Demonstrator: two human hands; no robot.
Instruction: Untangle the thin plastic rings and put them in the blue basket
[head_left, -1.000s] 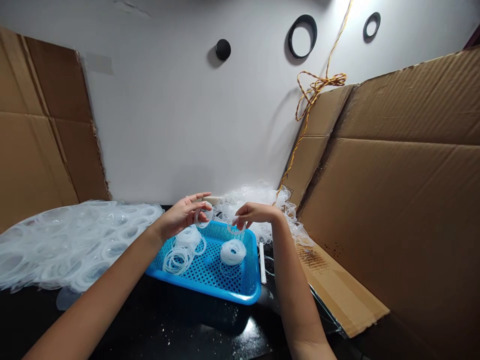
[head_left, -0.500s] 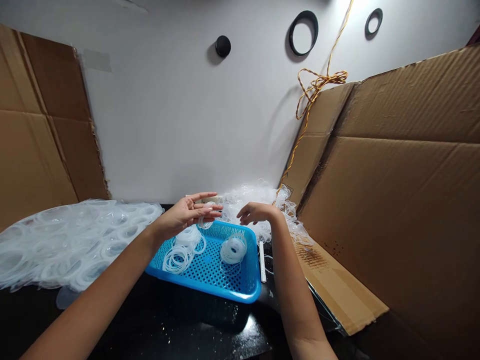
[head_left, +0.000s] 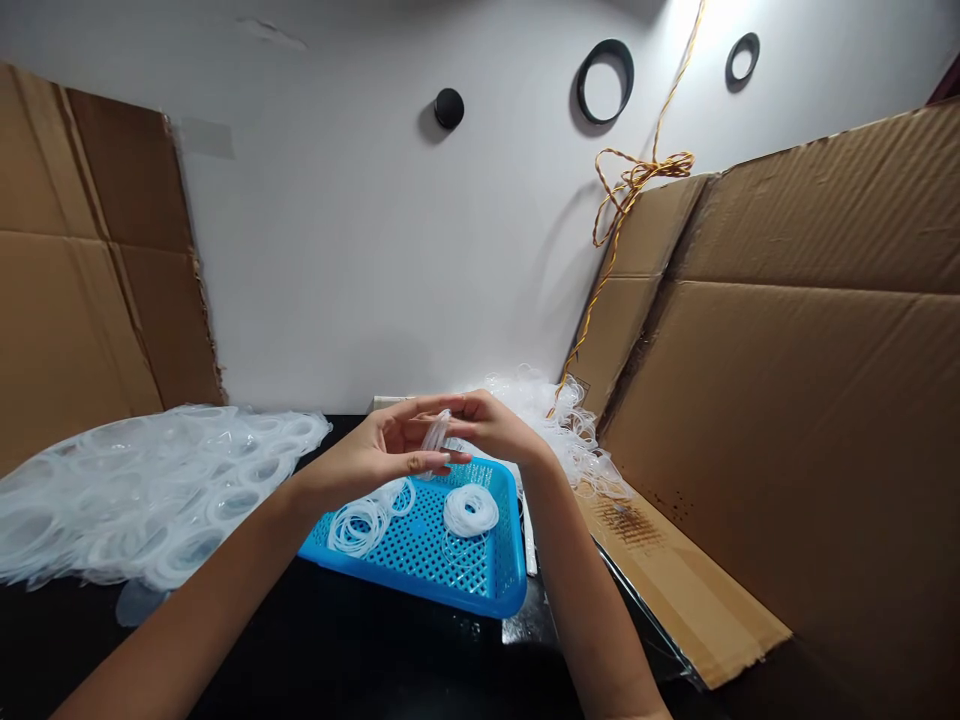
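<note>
A small bundle of clear whitish rings [head_left: 436, 430] is held between the fingers and thumb of my left hand [head_left: 382, 450], above the back of a blue perforated basket [head_left: 420, 590]. My right hand [head_left: 499, 428] meets it from the other side, its fingers closed at the bundle and touching my left fingertips. Exactly how the right fingers grip is partly hidden. Inside the basket lie a loose group of rings [head_left: 360, 527] at left and a neat coil of rings [head_left: 471, 511] at right.
Flat plastic packs of larger rings [head_left: 187, 480] are spread at the left. A heap of loose rings [head_left: 577, 440] lies behind the basket at right. Cardboard panels [head_left: 787, 400] stand on both sides, and a yellow twisted cord [head_left: 607, 270] hangs down the wall.
My right hand has moved left and up against my left hand, and its fingers have closed at the rings. The view has tilted slightly upward.
</note>
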